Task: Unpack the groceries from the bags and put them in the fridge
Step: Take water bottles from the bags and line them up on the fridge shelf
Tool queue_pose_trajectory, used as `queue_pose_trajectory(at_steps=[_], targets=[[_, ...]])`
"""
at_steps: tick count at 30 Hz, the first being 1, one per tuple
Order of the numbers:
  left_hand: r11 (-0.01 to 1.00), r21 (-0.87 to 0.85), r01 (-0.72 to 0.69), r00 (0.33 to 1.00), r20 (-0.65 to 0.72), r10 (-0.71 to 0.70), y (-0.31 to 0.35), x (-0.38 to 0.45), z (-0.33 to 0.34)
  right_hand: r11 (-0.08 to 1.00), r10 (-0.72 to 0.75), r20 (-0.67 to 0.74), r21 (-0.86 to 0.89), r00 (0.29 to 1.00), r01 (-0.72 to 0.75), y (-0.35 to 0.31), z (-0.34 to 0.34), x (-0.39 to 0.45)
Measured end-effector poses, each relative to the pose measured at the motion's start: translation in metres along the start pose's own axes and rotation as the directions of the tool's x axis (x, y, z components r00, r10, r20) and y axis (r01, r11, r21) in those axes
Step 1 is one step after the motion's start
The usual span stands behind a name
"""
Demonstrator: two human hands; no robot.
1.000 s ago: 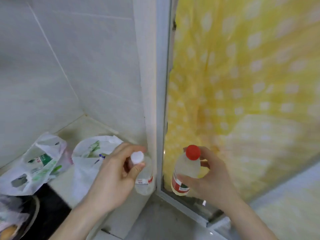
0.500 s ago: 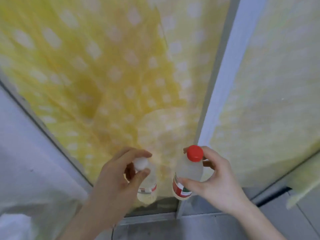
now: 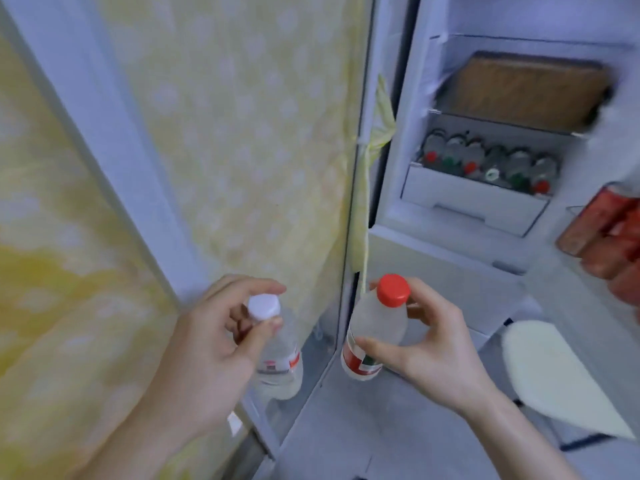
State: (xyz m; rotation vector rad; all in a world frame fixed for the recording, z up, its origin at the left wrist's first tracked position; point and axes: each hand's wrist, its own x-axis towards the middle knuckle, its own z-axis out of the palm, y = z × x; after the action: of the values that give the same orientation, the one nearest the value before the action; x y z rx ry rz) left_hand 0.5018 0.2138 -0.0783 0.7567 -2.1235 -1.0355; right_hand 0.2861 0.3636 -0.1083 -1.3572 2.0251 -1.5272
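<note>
My left hand (image 3: 207,348) grips a clear water bottle with a white cap (image 3: 280,358) by its neck, held upright low in the middle of the view. To its right, my right hand (image 3: 429,348) holds a second bottle with a red cap (image 3: 375,327) and a red, white and green label. Both bottles hang in front of the open fridge (image 3: 433,251), whose inside shows at the upper right. A drawer (image 3: 471,199) in the fridge holds a row of several bottles lying on their sides.
A yellow dotted curtain behind glass panels (image 3: 225,133) fills the left half. A brown flat pack (image 3: 526,88) lies on the upper fridge shelf. Red cans (image 3: 606,233) sit in the door rack at the right edge. A pale white object (image 3: 554,375) lies low on the right.
The view has swung right from the tiled corner and the plastic bags, past the yellow curtain, to the open fridge. Both hands keep their bottles in the same grip.
</note>
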Motion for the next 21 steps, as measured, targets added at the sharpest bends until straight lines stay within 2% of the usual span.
queue_pose_trajectory(at_steps=[6,10,21], targets=[[0.986,-0.106,-0.128,0.978,0.15,0.143,0.033,0.048,0.062,0.994,0.053,-0.237,-0.078,0.97,-0.074,0.01,-0.063,-0.024],[0.969,-0.162,-0.186,0.955,0.203,0.217,0.06,0.078,0.11,0.987,0.05,-0.339,-0.126,0.94,-0.097,0.021,-0.112,-0.026],[0.922,-0.284,-0.264,0.917,0.222,0.331,0.119,0.154,0.223,0.972,0.01,-0.417,-0.208,0.909,-0.106,0.055,-0.225,0.003]])
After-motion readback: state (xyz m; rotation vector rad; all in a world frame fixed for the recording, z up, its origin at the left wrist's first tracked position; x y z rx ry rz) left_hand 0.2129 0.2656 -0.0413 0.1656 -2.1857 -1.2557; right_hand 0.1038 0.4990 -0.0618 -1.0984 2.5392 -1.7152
